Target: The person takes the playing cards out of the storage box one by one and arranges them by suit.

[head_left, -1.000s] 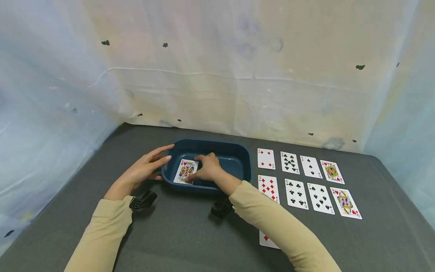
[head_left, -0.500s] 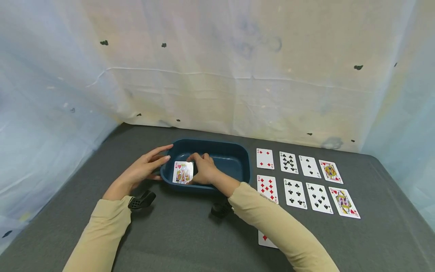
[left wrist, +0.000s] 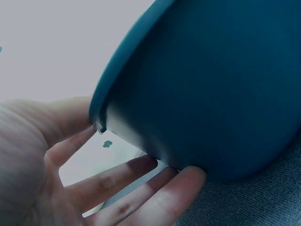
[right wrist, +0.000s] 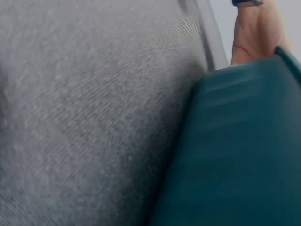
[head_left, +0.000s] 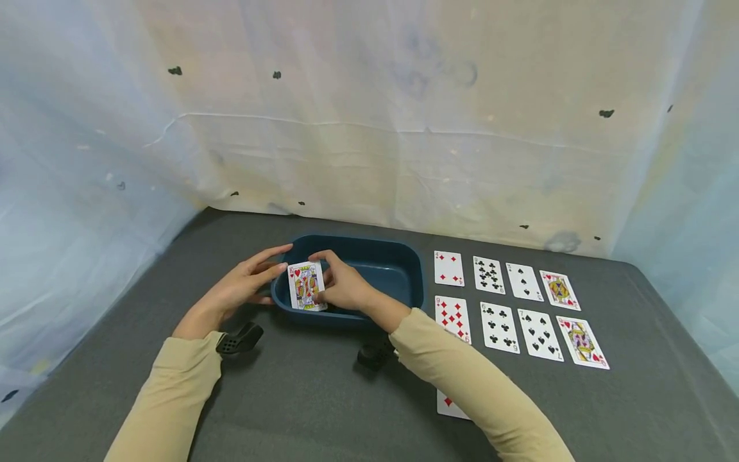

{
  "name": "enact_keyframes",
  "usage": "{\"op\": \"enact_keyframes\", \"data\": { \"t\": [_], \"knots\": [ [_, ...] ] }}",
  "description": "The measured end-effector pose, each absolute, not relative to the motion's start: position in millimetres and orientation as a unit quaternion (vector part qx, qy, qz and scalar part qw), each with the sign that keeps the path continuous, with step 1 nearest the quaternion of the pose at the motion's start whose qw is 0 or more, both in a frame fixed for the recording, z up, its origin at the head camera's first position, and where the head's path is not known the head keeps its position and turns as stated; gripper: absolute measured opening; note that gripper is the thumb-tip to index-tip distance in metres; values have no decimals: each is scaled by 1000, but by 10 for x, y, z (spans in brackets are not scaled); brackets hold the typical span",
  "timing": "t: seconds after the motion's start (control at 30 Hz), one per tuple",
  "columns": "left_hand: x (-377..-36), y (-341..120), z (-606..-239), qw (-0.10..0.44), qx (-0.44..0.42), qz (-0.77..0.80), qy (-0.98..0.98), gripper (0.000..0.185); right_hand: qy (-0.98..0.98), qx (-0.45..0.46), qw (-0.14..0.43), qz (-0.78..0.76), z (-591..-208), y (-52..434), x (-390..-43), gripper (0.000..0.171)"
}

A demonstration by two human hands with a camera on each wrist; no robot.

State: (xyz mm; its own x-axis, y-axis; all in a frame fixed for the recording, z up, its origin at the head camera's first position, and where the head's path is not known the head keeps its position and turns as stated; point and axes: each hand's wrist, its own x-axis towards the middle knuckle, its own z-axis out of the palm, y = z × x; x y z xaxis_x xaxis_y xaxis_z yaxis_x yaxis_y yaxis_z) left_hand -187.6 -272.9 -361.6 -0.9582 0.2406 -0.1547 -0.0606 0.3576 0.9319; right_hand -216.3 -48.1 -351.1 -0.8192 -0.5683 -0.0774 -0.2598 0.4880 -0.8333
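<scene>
A king of hearts playing card (head_left: 306, 285) stands tilted, face up, inside the left end of a blue tray (head_left: 404, 247). My right hand (head_left: 345, 287) pinches the card's right side, thumb on its face and fingers behind the far edge. At the tray's left end, my left hand (head_left: 245, 285) holds the rim with the thumb. In the left wrist view, the fingers of the left hand (left wrist: 117, 183) reach under to the tray's outer wall (left wrist: 211, 94). The right wrist view shows the tray's side wall (right wrist: 235, 155) and none of the right hand's fingertips.
Face-up playing cards lie in rows on the grey table (head_left: 300, 398) to the right, among them a four of diamonds (head_left: 449, 268) and a queen of hearts (head_left: 583, 342). The right sleeve (head_left: 479, 378) passes over a diamond card (head_left: 450, 406). A pale curtain (head_left: 369, 128) hangs behind.
The king of hearts has shifted left and risen from near flat to a tilt, with my right hand moving along. My left hand stays at the tray's end.
</scene>
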Motion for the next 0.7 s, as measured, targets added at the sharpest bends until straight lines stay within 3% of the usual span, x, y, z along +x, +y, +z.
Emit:
{"op": "enact_keyframes", "data": {
  "t": [0.7],
  "knots": [
    [-1885,-2708,-3604,135,36,557,819,69,783,-177,103,-587,-3291,59,-1999,67]
  ]
}}
